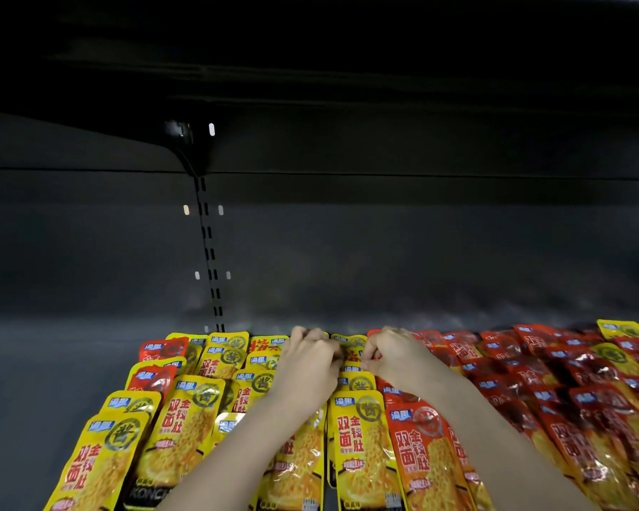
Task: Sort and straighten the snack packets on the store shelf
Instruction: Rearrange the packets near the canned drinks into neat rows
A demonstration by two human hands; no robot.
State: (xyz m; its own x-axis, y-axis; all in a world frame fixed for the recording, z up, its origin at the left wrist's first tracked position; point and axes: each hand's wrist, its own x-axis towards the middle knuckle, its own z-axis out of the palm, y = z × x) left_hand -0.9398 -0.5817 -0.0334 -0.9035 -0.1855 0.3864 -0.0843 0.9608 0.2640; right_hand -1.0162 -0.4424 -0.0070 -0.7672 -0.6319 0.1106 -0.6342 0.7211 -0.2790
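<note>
at the back of the shelf [52, 363], a yellow packet [352, 344] beside the red packets [524, 374] is pinched by the curled left hand [310, 359] & right hand [393, 357], and if it is tugged hard, overlapped neighbours [356, 383] could prob. be dragged askew.

The left hand [308, 357] and right hand [393, 354] pinch a yellow packet [352, 349] between them.

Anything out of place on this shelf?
Yes. Red packets sit in the yellow block at left, and yellow packets lie among the reds at right. Sorted by colour, they don't belong. Many packets also lie tilted.
</note>
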